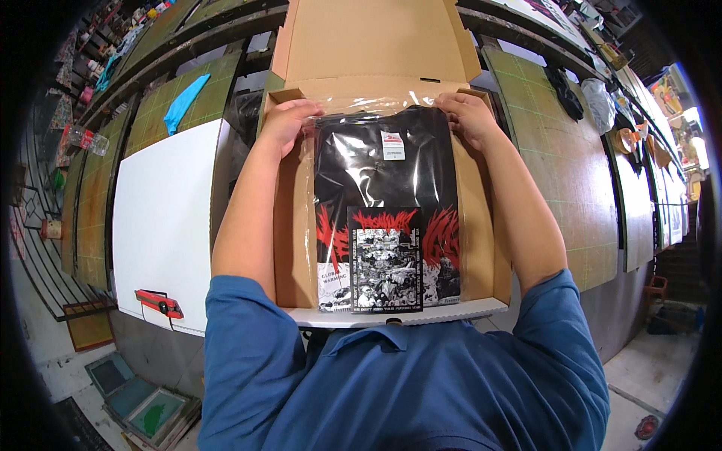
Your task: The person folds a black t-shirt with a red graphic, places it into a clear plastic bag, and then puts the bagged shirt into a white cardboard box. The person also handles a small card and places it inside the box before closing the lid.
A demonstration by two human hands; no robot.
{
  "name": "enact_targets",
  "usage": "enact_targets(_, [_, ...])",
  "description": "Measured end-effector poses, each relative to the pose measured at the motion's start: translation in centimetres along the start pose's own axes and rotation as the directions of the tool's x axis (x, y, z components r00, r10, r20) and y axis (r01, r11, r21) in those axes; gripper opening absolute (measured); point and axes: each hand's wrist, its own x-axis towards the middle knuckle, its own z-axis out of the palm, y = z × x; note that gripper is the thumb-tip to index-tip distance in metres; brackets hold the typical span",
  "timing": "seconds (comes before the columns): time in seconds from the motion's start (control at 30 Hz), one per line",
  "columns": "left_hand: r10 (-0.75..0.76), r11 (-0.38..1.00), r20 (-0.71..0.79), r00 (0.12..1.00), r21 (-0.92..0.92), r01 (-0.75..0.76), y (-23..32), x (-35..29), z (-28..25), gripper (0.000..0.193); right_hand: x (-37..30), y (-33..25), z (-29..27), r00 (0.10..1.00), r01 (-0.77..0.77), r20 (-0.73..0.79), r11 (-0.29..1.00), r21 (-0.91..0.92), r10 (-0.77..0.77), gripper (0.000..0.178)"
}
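A folded black T-shirt [353,165] with a red and white print lies in a clear plastic bag [361,104], inside an open brown cardboard box [292,225]. On the shirt's lower half rests a square printed card [387,259] in black, white and red; whether it is inside the bag I cannot tell. My left hand [289,124] pinches the bag's upper left corner, fingers closed. At the upper right corner my right hand [468,119] grips the same bag. The box lid [376,37] stands open at the far side.
Left of the box is a white board [162,218] with a red utility knife [159,304] on its near edge. Green gridded boards [553,173] flank both sides. A blue cloth [186,104] lies far left, a plastic bottle [86,140] beyond it. Black cloth [564,92] hangs far right.
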Motion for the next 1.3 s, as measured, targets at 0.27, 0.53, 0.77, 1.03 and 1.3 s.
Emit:
enact_targets(0.27, [0.035, 0.995, -0.104, 0.994, 0.101, -0.025, -0.6, 0.2, 0.3, 0.016, 0.4, 0.4, -0.6, 1.000, -0.010, -0.003, 1.000, 0.009, 0.010, 0.022])
enact_targets(0.53, [0.003, 0.998, -0.064, 0.998, 0.058, 0.001, -0.8, 0.3, -0.3, 0.018, -0.1, 0.0, -1.2, 0.998, -0.014, 0.068, 0.997, 0.077, 0.009, 0.013])
enact_targets(0.77, [0.014, 1.000, -0.079, 0.997, -0.010, -0.015, -0.8, 0.4, -0.1, 0.019, 0.3, 0.2, -1.2, 0.995, 0.050, 0.077, 0.995, 0.082, -0.056, 0.016])
enact_targets(1.03, [0.018, 0.999, -0.145, 0.989, 0.052, -0.011, -1.0, -0.2, 0.6, 0.022, -0.3, 0.2, -0.9, 0.995, 0.096, 0.033, 0.993, -0.074, -0.093, 0.017])
enact_targets(1.3, [0.609, 0.539, -0.008, 0.793, 0.738, -0.406, 1.4, -3.0, 3.0, 0.027, 0.2, 1.3, -1.0, 0.954, 0.297, 0.034, 0.919, -0.260, -0.299, 0.017])
